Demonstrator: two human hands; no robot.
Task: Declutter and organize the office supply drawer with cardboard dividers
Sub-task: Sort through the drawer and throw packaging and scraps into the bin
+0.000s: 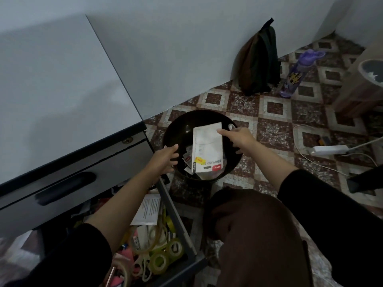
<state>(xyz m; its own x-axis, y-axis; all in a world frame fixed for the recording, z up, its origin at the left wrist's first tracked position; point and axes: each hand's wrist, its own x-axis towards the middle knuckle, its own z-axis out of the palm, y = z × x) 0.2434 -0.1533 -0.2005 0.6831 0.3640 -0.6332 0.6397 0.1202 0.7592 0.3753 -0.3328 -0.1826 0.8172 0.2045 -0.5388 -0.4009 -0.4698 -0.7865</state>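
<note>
Our black sleeves [72, 255] cover much of the open drawer [178, 221] near us; tape rolls [165, 256] and scissors [143, 267] show, the rest a blur. Farther off, our left grip [165, 157] curls over the rim of the black bin [184, 123]; our right grip [238, 139], fingers loose, touches the stapler packet [207, 146] inside.

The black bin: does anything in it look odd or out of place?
The white stapler packet stands tilted on end in the black bin, seemingly too long to lie flat. The right hand touches its top corner; the left hand grips the rim.
</note>
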